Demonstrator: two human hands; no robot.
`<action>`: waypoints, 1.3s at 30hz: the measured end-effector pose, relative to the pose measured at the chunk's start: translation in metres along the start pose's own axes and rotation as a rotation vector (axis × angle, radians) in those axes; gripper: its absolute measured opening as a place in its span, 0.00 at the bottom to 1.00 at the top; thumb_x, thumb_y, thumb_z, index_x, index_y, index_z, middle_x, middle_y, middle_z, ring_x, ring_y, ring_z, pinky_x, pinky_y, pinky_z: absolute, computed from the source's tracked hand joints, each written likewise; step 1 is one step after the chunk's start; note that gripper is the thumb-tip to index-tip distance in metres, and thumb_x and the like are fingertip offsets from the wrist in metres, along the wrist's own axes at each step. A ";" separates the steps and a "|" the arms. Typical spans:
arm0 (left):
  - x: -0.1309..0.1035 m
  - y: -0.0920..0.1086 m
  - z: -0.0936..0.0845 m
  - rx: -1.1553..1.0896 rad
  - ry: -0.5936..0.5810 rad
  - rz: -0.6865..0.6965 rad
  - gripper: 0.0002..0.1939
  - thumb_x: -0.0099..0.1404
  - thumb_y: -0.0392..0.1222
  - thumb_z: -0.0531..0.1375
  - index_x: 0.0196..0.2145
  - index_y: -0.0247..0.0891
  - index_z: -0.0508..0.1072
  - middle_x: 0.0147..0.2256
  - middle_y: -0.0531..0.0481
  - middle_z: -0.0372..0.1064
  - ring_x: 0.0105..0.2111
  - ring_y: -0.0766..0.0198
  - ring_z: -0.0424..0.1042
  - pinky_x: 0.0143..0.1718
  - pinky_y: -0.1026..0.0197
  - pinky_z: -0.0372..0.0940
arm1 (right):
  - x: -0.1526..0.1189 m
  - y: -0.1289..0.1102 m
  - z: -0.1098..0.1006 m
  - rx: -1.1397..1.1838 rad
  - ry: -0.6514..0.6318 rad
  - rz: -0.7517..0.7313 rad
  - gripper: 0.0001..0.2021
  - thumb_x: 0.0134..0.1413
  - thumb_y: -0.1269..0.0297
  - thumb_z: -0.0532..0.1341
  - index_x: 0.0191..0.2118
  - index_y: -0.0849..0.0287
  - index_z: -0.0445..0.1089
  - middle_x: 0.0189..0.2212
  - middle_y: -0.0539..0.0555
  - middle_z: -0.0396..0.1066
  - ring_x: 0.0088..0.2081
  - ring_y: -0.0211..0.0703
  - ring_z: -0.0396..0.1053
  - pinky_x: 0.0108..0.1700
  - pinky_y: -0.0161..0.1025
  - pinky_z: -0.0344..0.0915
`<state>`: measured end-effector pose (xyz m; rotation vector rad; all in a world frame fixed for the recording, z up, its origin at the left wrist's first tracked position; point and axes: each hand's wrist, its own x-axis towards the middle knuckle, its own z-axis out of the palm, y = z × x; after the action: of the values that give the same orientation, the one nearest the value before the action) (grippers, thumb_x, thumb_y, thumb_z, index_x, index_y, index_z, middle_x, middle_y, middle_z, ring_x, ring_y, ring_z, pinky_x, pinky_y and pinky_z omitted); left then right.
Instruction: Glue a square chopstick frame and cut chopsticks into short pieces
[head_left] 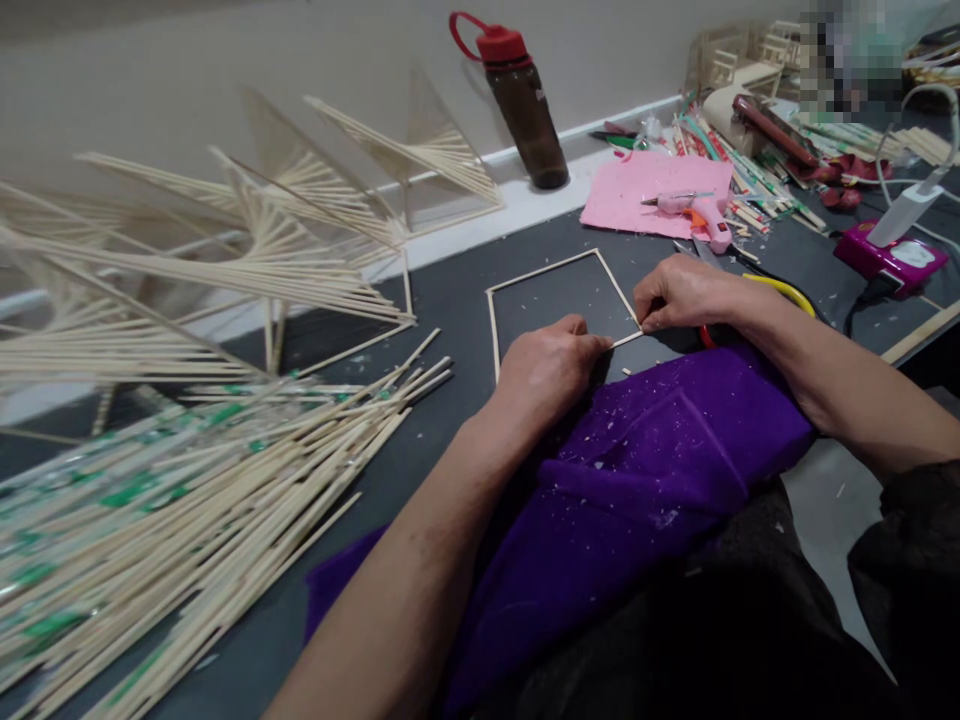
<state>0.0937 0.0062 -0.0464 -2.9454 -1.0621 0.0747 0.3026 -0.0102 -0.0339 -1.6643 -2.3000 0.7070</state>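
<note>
A four-sided frame of thin wooden sticks [541, 271] lies flat on the dark grey table. My right hand [679, 293] pinches its near right corner, thumb and finger together. Along the near side, my left hand [551, 362] is closed with its fingertips on the stick, hiding part of that side and the near left corner. Below both hands, a purple cloth [652, 450] dotted with pale crumbs covers the lap and the table edge. Partly under my right hand are scissors [706, 336] with red and yellow handles.
Loose wooden sticks [300, 470], some in green-marked wrappers, spread at left. Behind them stand fanned stick models [300, 235]. A bottle [529, 120] stands by the wall. A pink glue gun [697, 212] rests on a pink sheet [611, 195]; a purple power adapter [892, 258] sits at right.
</note>
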 end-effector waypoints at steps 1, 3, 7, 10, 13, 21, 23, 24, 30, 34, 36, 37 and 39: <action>0.000 0.000 0.000 0.000 0.002 -0.002 0.21 0.66 0.38 0.48 0.47 0.43 0.77 0.34 0.43 0.70 0.27 0.63 0.67 0.27 0.61 0.57 | 0.000 0.000 0.000 -0.001 -0.003 0.002 0.05 0.47 0.73 0.62 0.27 0.58 0.75 0.27 0.51 0.74 0.30 0.38 0.68 0.33 0.37 0.58; 0.000 0.001 0.000 0.000 0.003 -0.005 0.21 0.66 0.38 0.47 0.47 0.42 0.77 0.34 0.42 0.70 0.28 0.63 0.67 0.28 0.61 0.58 | 0.001 0.000 0.000 -0.006 -0.007 0.003 0.05 0.47 0.73 0.62 0.27 0.58 0.75 0.27 0.51 0.74 0.30 0.38 0.68 0.33 0.37 0.57; 0.000 0.002 -0.001 -0.022 -0.002 -0.020 0.20 0.67 0.39 0.47 0.47 0.42 0.77 0.34 0.42 0.70 0.28 0.62 0.67 0.29 0.60 0.58 | 0.001 0.002 0.000 -0.012 -0.004 -0.020 0.04 0.46 0.73 0.63 0.28 0.59 0.75 0.26 0.51 0.74 0.30 0.37 0.68 0.33 0.37 0.58; 0.000 0.002 0.000 -0.062 -0.007 -0.039 0.20 0.68 0.41 0.47 0.48 0.43 0.76 0.35 0.43 0.69 0.29 0.62 0.66 0.30 0.60 0.57 | 0.000 0.007 0.000 0.043 -0.016 -0.026 0.06 0.48 0.72 0.60 0.29 0.60 0.75 0.25 0.51 0.73 0.27 0.36 0.68 0.32 0.36 0.59; -0.002 0.000 0.002 -0.089 0.004 -0.046 0.20 0.69 0.42 0.47 0.49 0.44 0.76 0.36 0.43 0.69 0.30 0.62 0.67 0.30 0.60 0.57 | -0.002 0.010 -0.001 0.143 -0.048 0.047 0.09 0.50 0.71 0.57 0.31 0.61 0.75 0.22 0.50 0.70 0.23 0.34 0.67 0.28 0.35 0.61; -0.003 -0.003 0.007 -0.121 0.031 -0.047 0.19 0.69 0.43 0.48 0.48 0.41 0.76 0.41 0.42 0.71 0.32 0.61 0.70 0.32 0.60 0.60 | -0.005 0.006 -0.005 0.110 0.095 0.067 0.09 0.50 0.68 0.58 0.32 0.63 0.75 0.20 0.50 0.69 0.23 0.34 0.66 0.29 0.34 0.60; -0.003 -0.006 0.005 -0.160 0.073 -0.057 0.18 0.69 0.43 0.50 0.47 0.39 0.76 0.42 0.41 0.71 0.33 0.61 0.70 0.33 0.60 0.62 | -0.004 0.007 -0.004 0.115 0.145 0.065 0.09 0.51 0.67 0.58 0.33 0.63 0.75 0.21 0.50 0.70 0.23 0.34 0.66 0.30 0.34 0.60; -0.004 -0.009 0.003 -0.185 0.111 -0.066 0.17 0.68 0.43 0.51 0.47 0.39 0.77 0.42 0.41 0.72 0.33 0.62 0.71 0.34 0.60 0.63 | -0.004 0.007 -0.003 0.120 0.176 0.054 0.09 0.50 0.67 0.59 0.33 0.63 0.75 0.22 0.51 0.71 0.24 0.34 0.66 0.30 0.34 0.60; -0.031 -0.045 -0.013 -0.392 0.388 -0.364 0.15 0.63 0.42 0.55 0.43 0.42 0.79 0.35 0.48 0.77 0.32 0.64 0.72 0.38 0.63 0.66 | -0.005 0.011 0.003 0.111 0.461 -0.103 0.06 0.49 0.68 0.60 0.29 0.61 0.74 0.27 0.53 0.73 0.28 0.37 0.67 0.31 0.36 0.60; -0.059 -0.062 -0.006 -0.540 0.312 -0.619 0.17 0.60 0.42 0.55 0.43 0.39 0.79 0.29 0.50 0.77 0.27 0.62 0.72 0.35 0.61 0.66 | -0.003 0.008 0.008 0.042 0.502 -0.191 0.07 0.52 0.64 0.59 0.29 0.59 0.73 0.28 0.53 0.73 0.28 0.38 0.67 0.31 0.37 0.60; -0.066 -0.065 -0.001 -0.563 0.265 -0.657 0.18 0.58 0.43 0.55 0.42 0.39 0.79 0.30 0.50 0.78 0.29 0.61 0.73 0.36 0.60 0.66 | 0.000 0.000 0.012 -0.020 0.476 -0.248 0.07 0.53 0.64 0.59 0.30 0.59 0.74 0.28 0.53 0.72 0.29 0.38 0.67 0.32 0.37 0.60; -0.068 -0.065 0.000 -0.555 0.241 -0.658 0.17 0.57 0.43 0.56 0.41 0.39 0.80 0.31 0.49 0.78 0.31 0.60 0.74 0.38 0.60 0.66 | 0.002 -0.005 0.013 -0.060 0.454 -0.277 0.08 0.54 0.64 0.58 0.31 0.59 0.74 0.29 0.53 0.72 0.29 0.38 0.67 0.32 0.37 0.60; -0.069 -0.064 0.001 -0.520 0.188 -0.641 0.15 0.56 0.43 0.57 0.37 0.39 0.81 0.35 0.49 0.78 0.35 0.58 0.74 0.41 0.59 0.65 | 0.006 -0.018 0.017 -0.151 0.404 -0.323 0.08 0.56 0.65 0.58 0.33 0.59 0.74 0.31 0.54 0.72 0.32 0.39 0.68 0.34 0.37 0.60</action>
<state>0.0002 0.0118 -0.0429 -2.7205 -2.1876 -0.5438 0.2785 -0.0128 -0.0403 -1.2934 -2.2805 0.1173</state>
